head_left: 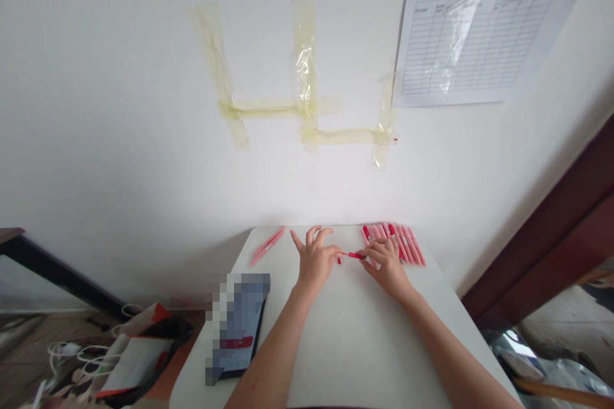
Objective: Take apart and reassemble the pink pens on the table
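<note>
Right hand [387, 266] curls shut around a slim red pen [352, 255], which points left over the white table [355, 345] — left hand [314, 262], half open with fingers spread, grips nothing, its fingertips just beside the pen's tip. Near left lie a dark phone [235, 326] and, on the floor, a white-and-red paper bag [137, 364], contents unclear; far right, a row of pink-red pens [394, 244]; far left, two more pink pens [267, 246].

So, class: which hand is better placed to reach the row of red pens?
Probably the right hand: it lies beside the row of red pens, though it holds a red pen; the left hand sits farther off.
</note>
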Action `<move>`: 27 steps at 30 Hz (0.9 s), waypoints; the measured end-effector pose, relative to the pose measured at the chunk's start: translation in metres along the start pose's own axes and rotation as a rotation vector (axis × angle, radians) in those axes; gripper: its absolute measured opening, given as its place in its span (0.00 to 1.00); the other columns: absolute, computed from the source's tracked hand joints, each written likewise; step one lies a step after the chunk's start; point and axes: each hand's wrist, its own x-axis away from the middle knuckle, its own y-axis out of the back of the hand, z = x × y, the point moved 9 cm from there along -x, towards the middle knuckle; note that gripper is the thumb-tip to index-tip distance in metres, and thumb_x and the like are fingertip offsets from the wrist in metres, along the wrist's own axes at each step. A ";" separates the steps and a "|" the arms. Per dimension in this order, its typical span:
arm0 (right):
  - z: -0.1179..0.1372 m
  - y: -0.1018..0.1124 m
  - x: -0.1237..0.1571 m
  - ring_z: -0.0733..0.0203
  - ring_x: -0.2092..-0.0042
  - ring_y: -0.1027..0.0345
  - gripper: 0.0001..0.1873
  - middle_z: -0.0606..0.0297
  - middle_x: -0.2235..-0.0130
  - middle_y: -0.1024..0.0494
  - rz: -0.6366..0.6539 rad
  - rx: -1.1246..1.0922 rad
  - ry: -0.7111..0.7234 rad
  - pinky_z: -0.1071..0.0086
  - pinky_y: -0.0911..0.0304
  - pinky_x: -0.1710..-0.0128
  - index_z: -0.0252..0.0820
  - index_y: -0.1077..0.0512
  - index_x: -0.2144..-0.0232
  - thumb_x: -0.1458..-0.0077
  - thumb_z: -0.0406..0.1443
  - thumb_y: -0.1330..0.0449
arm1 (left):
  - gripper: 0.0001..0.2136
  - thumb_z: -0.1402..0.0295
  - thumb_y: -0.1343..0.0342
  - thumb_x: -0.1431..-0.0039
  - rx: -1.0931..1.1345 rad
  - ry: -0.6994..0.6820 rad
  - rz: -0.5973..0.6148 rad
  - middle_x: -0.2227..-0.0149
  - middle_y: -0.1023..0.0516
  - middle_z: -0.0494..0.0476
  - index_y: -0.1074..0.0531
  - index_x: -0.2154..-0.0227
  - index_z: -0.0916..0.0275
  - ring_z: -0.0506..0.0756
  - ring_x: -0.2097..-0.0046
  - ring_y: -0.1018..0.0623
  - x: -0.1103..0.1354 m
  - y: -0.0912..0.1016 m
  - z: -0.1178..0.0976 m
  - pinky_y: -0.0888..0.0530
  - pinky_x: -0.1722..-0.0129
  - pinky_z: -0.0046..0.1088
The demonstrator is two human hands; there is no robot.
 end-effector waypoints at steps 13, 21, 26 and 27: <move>-0.003 -0.002 0.001 0.51 0.52 0.36 0.10 0.64 0.62 0.23 0.005 -0.044 -0.015 0.47 0.47 0.44 0.56 0.23 0.57 0.41 0.42 0.42 | 0.05 0.64 0.39 0.43 0.042 0.035 0.042 0.47 0.26 0.51 0.20 0.72 0.49 0.63 0.39 0.37 0.002 -0.012 0.005 0.71 0.40 0.70; -0.003 -0.005 0.002 0.50 0.51 0.35 0.09 0.65 0.64 0.23 0.033 0.033 -0.049 0.36 0.61 0.39 0.57 0.23 0.59 0.41 0.43 0.42 | 0.07 0.63 0.37 0.46 -0.014 0.102 0.070 0.46 0.27 0.53 0.20 0.63 0.46 0.64 0.40 0.37 0.003 -0.019 0.018 0.68 0.41 0.73; -0.011 -0.001 0.004 0.48 0.50 0.36 0.09 0.64 0.64 0.22 -0.007 0.061 -0.108 0.35 0.62 0.39 0.56 0.23 0.61 0.42 0.42 0.42 | 0.20 0.61 0.36 0.48 -0.057 0.127 0.040 0.45 0.29 0.56 0.26 0.51 0.43 0.64 0.42 0.36 0.002 -0.014 0.023 0.64 0.41 0.74; -0.013 -0.001 0.004 0.48 0.50 0.36 0.09 0.64 0.64 0.22 -0.017 0.066 -0.123 0.35 0.62 0.39 0.55 0.23 0.61 0.43 0.42 0.42 | 0.20 0.61 0.35 0.48 -0.065 0.134 0.037 0.45 0.29 0.56 0.27 0.50 0.43 0.64 0.42 0.36 0.001 -0.013 0.025 0.63 0.41 0.74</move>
